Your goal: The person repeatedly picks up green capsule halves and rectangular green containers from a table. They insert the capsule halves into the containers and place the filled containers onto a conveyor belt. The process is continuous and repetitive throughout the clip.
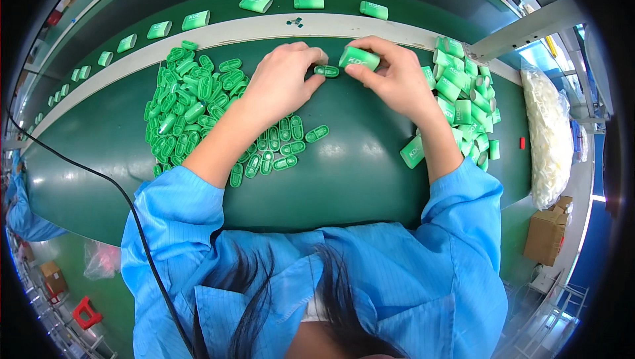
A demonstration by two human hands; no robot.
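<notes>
Between the fingertips of my left hand (286, 78) is a small oval green cap (327, 71). My right hand (395, 74) grips a green oval-sided plastic case (359, 58) with pale printing, its end turned toward the cap. Cap and case are very close; I cannot tell if they touch. Beside my left forearm lies a big heap of the same green caps (192, 91), with several loose ones (284, 162) nearer me. To the right of my right hand is a pile of green cases (466, 88), and one case (413, 152) lies by my right forearm.
A pale ledge (264, 31) crosses behind the worktop, with small dark green bits (295, 22) on it. Beyond it, spaced green cases (308, 1) line a green belt. A bag of cream-coloured pieces (548, 137) stands right, above a cardboard box (546, 234). A black cable hangs left.
</notes>
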